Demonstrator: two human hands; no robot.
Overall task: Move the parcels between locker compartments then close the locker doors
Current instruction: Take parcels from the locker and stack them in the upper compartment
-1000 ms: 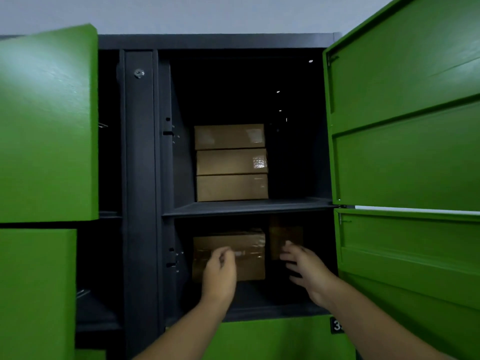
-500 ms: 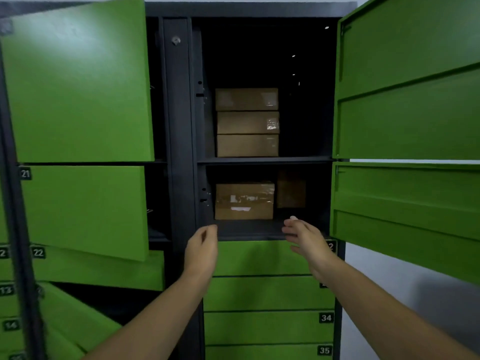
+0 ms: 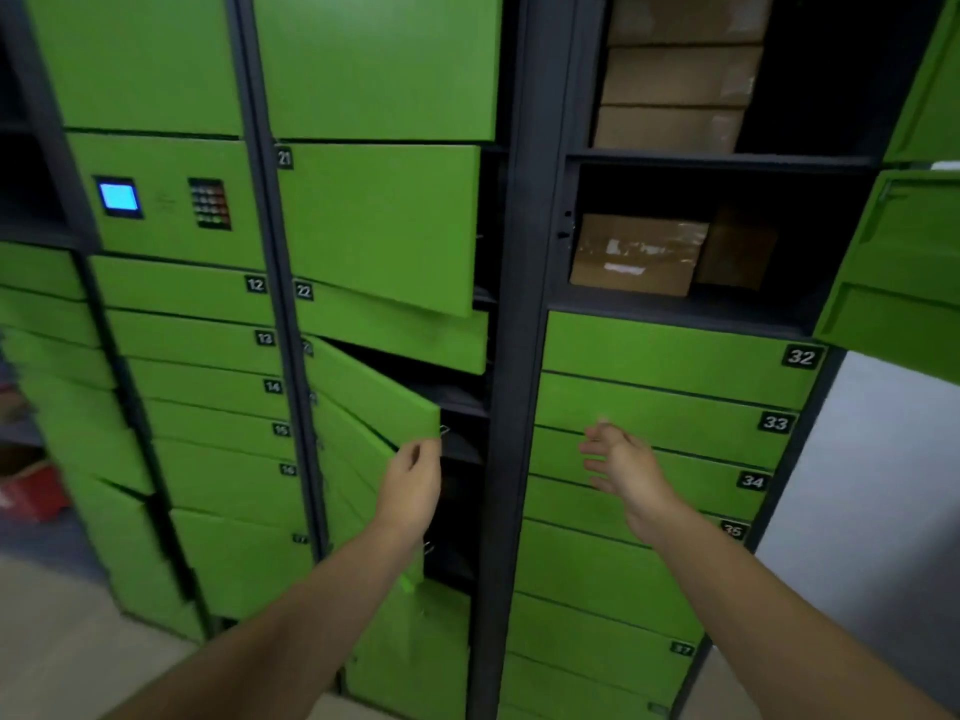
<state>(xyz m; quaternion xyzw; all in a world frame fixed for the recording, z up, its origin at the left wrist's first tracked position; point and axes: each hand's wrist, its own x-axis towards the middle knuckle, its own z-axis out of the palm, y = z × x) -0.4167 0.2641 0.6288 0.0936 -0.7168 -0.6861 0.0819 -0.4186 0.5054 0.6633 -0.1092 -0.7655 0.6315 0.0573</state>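
Note:
Three brown parcels [image 3: 675,80] are stacked in the open upper right compartment. Below them, a taped parcel [image 3: 634,254] lies in the open compartment above door 32, with a darker box [image 3: 737,246] behind it to the right. My left hand [image 3: 410,480] is loosely curled, its fingertips just under the free corner of a half-open green door [image 3: 374,392] in the middle column; it holds nothing that I can see. My right hand [image 3: 618,465] hovers with spread fingers in front of closed doors 33 and 34.
Door 21 [image 3: 379,226] and door 22 [image 3: 389,330] stand ajar. Two open doors [image 3: 904,262] hang at the right edge. A screen [image 3: 119,197] and keypad [image 3: 210,202] sit on the left column. More doors gape low at the left, near a red object [image 3: 26,491].
Both hands have pulled out of the lower compartment and dropped. My view has swung down and left. The left hand now sits at a half-open door lower in the middle column.

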